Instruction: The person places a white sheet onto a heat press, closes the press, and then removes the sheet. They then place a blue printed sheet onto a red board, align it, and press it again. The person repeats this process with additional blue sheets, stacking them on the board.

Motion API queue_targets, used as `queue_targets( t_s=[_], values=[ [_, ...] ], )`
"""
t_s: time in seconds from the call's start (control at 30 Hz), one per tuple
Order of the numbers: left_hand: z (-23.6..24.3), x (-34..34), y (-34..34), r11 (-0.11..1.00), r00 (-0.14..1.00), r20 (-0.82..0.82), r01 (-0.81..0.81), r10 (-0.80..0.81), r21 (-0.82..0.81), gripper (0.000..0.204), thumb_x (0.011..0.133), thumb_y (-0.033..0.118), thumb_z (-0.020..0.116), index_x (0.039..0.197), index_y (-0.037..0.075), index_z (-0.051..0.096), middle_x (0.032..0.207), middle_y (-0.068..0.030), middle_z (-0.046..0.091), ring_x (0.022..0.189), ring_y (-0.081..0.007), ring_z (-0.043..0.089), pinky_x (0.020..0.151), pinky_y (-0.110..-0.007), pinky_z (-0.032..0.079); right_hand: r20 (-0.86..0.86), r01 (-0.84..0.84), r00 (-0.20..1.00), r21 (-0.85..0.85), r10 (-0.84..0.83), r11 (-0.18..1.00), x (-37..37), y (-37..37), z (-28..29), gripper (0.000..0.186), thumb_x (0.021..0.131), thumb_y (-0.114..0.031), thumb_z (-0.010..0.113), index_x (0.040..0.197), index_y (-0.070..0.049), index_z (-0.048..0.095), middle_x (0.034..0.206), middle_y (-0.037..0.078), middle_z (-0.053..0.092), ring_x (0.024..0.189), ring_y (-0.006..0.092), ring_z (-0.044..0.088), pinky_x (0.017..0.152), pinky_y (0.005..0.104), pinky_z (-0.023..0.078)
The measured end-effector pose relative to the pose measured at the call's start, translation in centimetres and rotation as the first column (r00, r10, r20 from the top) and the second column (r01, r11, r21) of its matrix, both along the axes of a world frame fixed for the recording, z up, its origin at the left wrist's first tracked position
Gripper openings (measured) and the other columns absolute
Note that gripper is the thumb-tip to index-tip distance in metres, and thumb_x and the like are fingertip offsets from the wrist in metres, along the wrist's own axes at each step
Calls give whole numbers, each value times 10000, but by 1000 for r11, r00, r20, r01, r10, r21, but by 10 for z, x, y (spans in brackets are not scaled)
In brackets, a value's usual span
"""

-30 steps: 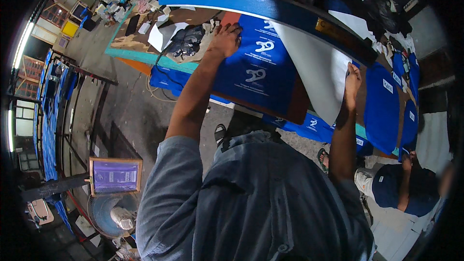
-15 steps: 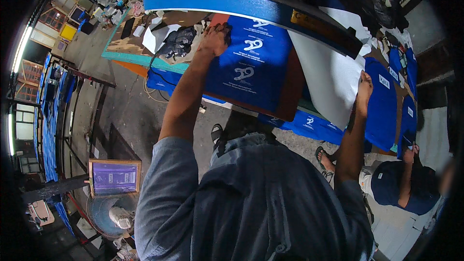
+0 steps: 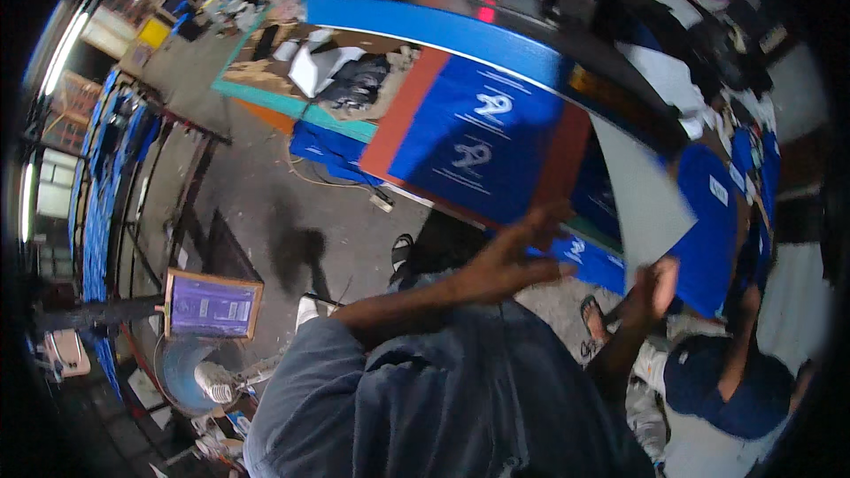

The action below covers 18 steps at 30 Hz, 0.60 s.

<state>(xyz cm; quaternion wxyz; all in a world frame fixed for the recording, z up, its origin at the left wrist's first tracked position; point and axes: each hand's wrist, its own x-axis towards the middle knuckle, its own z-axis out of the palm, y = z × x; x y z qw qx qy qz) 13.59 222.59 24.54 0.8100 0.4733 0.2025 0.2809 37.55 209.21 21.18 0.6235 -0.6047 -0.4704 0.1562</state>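
Grey sheet [image 3: 645, 204]: light, floppy, best gripped at the lower edge; right hand [image 3: 653, 288] pinching there, left hand [image 3: 513, 252] spread free.

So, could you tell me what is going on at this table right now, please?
A person stands at a long worktable where a blue printed fabric lies flat on an orange-brown board. The left hand hovers open above the fabric's near edge, touching nothing. The right hand has a grip on the lower corner of a grey sheet, held lifted over the table. Another person in a blue top sits low at the right.
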Motion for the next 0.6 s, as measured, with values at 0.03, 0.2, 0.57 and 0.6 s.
queue_targets(
  t_s=[0.03, 0.2, 0.57, 0.6],
  values=[
    [5, -10, -3, 1000, 1000, 23, -3, 3, -8, 653, 916, 149, 772, 1458, 33, 425, 1402, -122, 528, 1307, -234, 518, 1021, -382, 493, 58, -38, 997, -112, 44, 993, -29, 8, 2, 271, 1028, -227, 538, 1124, 22, 592, 1235, 164, 612, 1131, 267, 578, 967, 390, 437],
    [-6, -77, 15, 989, 988, -79, -137, 133, -48, 674, 866, 150, 818, 1418, 24, 452, 1343, -103, 547, 1287, -208, 515, 1014, -344, 491, 423, -490, 777, -59, 467, 870, -161, 100, 3, 376, 1007, -220, 535, 1305, 6, 579, 1372, 270, 584, 1320, 458, 513, 1153, 569, 336],
    [-62, -345, 248, 595, 632, -133, -769, 764, -234, 351, 966, 228, 670, 1217, -17, 661, 1175, -117, 682, 1074, -209, 645, 925, -379, 498, 287, -518, 787, -172, 546, 838, -356, 269, -9, 212, 889, -135, 727, 1054, -38, 635, 1327, 225, 623, 1303, 383, 551, 1117, 485, 395],
    [-62, -368, 281, 577, 584, 5, -800, 812, -167, 364, 963, 230, 671, 1222, -25, 657, 1185, -118, 677, 1068, -218, 647, 933, -393, 493, 231, -463, 844, -144, 484, 875, -373, 287, -15, 238, 898, -149, 735, 1085, -33, 645, 1327, 218, 620, 1305, 387, 544, 1118, 488, 396]
  ],
)
